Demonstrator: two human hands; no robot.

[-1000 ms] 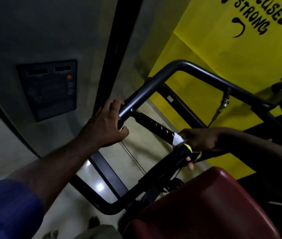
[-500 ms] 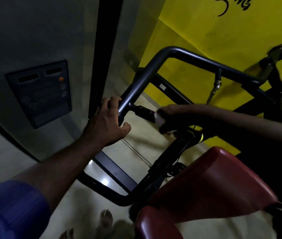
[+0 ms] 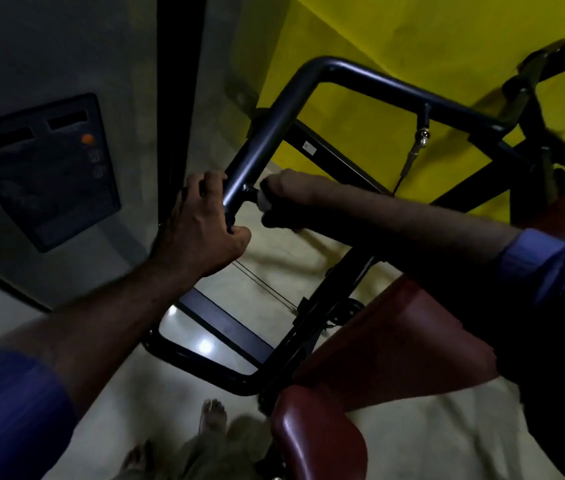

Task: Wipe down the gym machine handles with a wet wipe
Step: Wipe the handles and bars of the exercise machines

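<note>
The right hand is closing around the side handle with the pale wipe pressed on it, at its inner end. The left hand is gripping the frame bar. I judge the wiping is underway; other handles probably remain.

The floor is pale, glossy tile, catching two small bright glints of light near its middle. A dark flat base bar of the gym machine lies straight across it, and the machine's curved black tube frame rests on it just nearer. Two bare feet stand on the tile at the bottom, beside the machine's red padded seat.
</note>
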